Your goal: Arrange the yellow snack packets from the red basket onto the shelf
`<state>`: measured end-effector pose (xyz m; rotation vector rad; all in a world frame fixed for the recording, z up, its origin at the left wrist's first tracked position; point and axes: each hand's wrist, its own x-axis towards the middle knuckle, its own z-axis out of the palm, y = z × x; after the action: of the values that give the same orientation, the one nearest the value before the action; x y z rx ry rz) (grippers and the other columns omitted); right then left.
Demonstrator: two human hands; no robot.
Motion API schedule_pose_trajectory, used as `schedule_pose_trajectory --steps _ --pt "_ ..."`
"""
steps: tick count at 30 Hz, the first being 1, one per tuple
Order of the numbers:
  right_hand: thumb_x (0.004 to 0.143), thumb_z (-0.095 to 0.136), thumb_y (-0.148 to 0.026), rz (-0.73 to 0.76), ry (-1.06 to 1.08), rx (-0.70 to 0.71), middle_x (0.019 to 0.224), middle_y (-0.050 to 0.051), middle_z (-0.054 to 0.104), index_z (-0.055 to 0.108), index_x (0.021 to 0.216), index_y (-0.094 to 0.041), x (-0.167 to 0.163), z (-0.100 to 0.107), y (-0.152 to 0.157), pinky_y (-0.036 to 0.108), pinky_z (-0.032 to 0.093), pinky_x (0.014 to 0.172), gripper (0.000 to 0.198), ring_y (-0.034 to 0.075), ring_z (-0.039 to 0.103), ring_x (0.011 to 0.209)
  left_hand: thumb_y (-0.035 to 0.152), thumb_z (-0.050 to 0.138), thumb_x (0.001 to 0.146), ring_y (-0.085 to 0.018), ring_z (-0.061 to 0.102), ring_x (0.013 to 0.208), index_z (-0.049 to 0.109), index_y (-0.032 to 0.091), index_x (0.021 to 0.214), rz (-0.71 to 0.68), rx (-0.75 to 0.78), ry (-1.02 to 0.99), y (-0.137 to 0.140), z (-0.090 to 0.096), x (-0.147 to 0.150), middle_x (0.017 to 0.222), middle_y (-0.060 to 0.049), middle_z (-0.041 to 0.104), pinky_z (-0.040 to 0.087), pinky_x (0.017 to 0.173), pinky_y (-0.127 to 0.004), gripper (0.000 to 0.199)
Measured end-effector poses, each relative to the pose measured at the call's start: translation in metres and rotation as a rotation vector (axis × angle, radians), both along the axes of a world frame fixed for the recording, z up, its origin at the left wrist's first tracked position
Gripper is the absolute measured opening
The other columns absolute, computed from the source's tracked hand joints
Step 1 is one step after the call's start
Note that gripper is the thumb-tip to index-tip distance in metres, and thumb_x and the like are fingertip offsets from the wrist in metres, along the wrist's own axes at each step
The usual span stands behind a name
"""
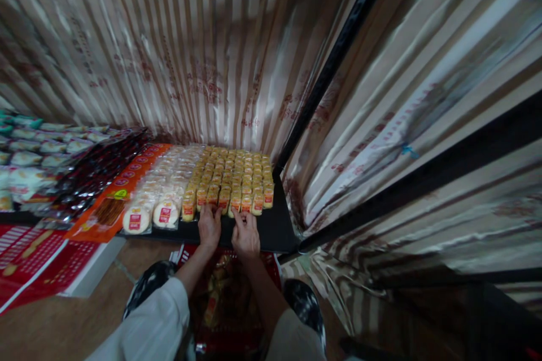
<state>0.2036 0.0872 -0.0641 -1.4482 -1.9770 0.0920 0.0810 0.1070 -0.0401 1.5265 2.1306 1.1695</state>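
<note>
Small yellow wrapped packets with red labels (237, 175) stand in close rows at the right end of a black shelf (275, 231). My left hand (210, 228) reaches to the front row, its fingertips against the lower fronts of the packets and its thumb apart. Just to the right, my right hand (246, 237) touches the same front row, with its fingers spread over the packets' lower faces. Neither hand shows a packet lifted off the shelf. The fingertips are partly lost against the wrappers.
Left of the yellow packets lie clear-wrapped round white pieces (166, 213), an orange pack (105, 211) and dark red packs (99, 169). Below my arms stands a red basket (271, 265) holding yellow packets. A striped curtain (190, 39) and a black post (334, 62) border the shelf.
</note>
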Motion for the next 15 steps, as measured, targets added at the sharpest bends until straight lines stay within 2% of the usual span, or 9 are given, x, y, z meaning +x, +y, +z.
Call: schedule_pose_trajectory --steps 6,10,15 --pt "0.079 0.038 -0.006 -0.015 -0.014 0.013 0.097 0.009 0.049 0.048 0.132 -0.022 0.000 0.001 0.000 0.034 0.047 0.085 0.056 0.020 0.044 0.092 0.030 0.049 0.084 -0.016 0.059 0.072 0.057 0.017 0.079 -0.002 0.014 0.014 -0.001 -0.007 0.004 0.079 -0.004 0.062 0.045 0.067 -0.026 0.016" --pt "0.079 0.038 -0.006 -0.016 -0.026 0.036 0.097 0.009 0.049 0.048 0.133 -0.022 -0.001 -0.001 0.001 0.034 0.047 0.084 0.057 0.020 0.044 0.092 0.029 0.047 0.085 -0.018 0.060 0.078 0.058 0.017 0.084 -0.028 0.075 -0.029 -0.001 -0.013 0.004 0.083 -0.007 0.063 0.047 0.073 -0.029 0.017" --pt "0.079 0.038 -0.006 -0.042 -0.005 0.061 0.098 0.009 0.048 0.048 0.132 -0.023 -0.002 -0.005 0.001 0.033 0.046 0.085 0.056 0.020 0.044 0.093 0.027 0.044 0.087 -0.018 0.061 0.086 0.059 0.016 0.100 -0.043 0.111 -0.060 -0.002 -0.017 0.003 0.091 -0.008 0.064 0.048 0.078 -0.031 0.023"
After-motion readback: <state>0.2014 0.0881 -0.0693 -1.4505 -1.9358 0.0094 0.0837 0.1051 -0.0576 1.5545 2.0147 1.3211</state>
